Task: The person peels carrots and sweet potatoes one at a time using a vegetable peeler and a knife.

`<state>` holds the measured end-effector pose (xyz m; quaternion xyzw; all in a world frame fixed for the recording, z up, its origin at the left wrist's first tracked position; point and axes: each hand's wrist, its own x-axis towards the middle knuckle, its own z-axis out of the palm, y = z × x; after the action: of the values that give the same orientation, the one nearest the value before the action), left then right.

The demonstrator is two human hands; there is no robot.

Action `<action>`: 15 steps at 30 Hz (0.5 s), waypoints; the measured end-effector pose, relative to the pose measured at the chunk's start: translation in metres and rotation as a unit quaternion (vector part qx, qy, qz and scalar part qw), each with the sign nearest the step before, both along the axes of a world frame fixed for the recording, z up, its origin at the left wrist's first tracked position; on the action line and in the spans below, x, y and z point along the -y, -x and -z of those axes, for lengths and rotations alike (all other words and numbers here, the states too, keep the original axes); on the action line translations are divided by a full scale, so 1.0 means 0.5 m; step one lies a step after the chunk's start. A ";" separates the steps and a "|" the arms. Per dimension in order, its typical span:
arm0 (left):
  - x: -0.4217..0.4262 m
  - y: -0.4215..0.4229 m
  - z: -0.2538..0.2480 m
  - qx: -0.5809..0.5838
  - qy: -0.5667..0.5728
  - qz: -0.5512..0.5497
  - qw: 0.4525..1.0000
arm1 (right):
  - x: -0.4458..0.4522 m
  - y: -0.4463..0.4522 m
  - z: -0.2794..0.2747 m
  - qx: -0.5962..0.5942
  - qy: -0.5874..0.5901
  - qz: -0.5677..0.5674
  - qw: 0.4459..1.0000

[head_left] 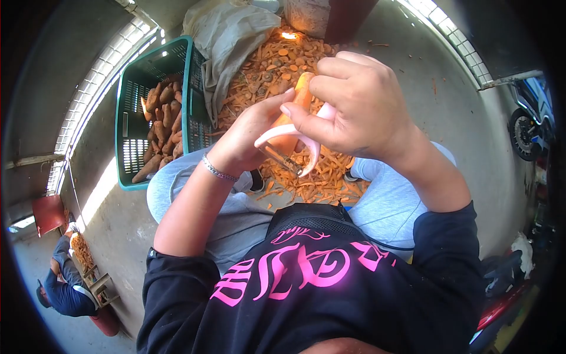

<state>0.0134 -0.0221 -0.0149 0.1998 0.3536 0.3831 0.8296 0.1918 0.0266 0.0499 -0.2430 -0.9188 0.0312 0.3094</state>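
One carrot (303,94) is held up between the hands, slanted, above the peelings (318,189) on the floor. The left hand (250,130) has its fingers closed about the carrot, the thumb lying along its side; how the far fingers sit is hidden. The right hand (359,100) curls its fingers tightly around the handle of the pink peeler (300,135); whether the blade touches the carrot, I cannot tell.

The carrot should be fairly light and stiff, unlikely to dent under a firm grip, though a hard bend could snap it. Bare orange flesh is probably damp and slick, so the thick middle or one end looks the safest hold, clear of the blade. Roots (162,121) with rougher, browner skin lie in the green crate (188,88); those should slip less.
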 end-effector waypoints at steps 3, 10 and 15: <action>0.006 0.015 0.013 -0.017 -0.050 0.026 0.998 | -0.013 -0.003 0.015 0.015 0.019 -0.006 1.000; 0.015 0.016 -0.012 -0.068 -0.039 0.041 0.996 | -0.154 -0.079 0.045 -0.002 0.072 0.104 0.992; 0.005 0.031 -0.010 0.000 -0.081 0.082 0.993 | -0.225 -0.129 0.044 -0.017 0.135 0.221 0.966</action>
<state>-0.0021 -0.0246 -0.0097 0.2951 0.3040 0.3411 0.8391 0.2561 0.1390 0.0281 -0.4794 -0.8239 0.0899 0.2884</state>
